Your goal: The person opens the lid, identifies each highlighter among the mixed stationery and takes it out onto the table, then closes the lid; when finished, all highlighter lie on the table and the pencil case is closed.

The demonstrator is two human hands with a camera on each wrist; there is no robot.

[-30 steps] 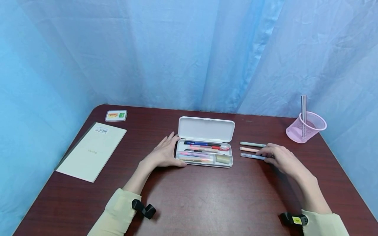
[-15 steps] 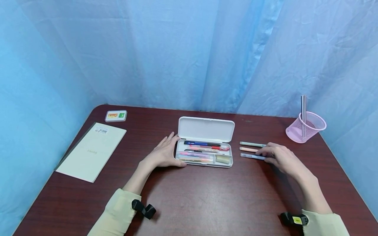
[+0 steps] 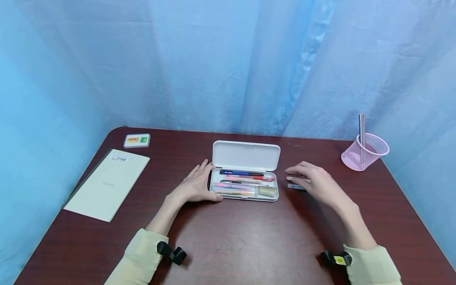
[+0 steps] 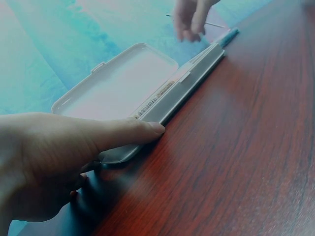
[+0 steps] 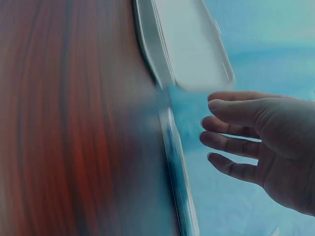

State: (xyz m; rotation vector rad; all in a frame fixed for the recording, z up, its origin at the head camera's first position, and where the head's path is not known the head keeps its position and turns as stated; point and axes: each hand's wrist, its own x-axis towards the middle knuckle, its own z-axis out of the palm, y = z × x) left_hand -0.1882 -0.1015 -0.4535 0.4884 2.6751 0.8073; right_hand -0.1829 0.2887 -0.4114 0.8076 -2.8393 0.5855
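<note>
A white pencil case (image 3: 246, 155) stands lid up on the table, holding several pens (image 3: 242, 173) and a beige block (image 3: 266, 191). My left hand (image 3: 194, 184) grips its left end, thumb along the front edge (image 4: 147, 129) and fingers toward the back corner. To the right of the case, my right hand (image 3: 317, 184) is over the loose pens with relaxed, slightly bent fingers (image 5: 231, 142) and nothing between them. A light blue pen (image 3: 295, 186) sticks out from under it, with the tip of a peach pen (image 3: 289, 178) just behind. The rest of these pens is hidden by the hand.
A pink mesh cup (image 3: 365, 152) with striped sticks (image 3: 361, 130) stands at the back right. On the left lie a pale notebook (image 3: 108, 184) and a small clear case (image 3: 137, 140) with coloured pieces. Blue curtains (image 3: 213, 71) hang behind the table.
My right hand has moved left and slightly back across the loose pens, off their right ends, and now covers most of them. The left hand keeps its place on the case.
</note>
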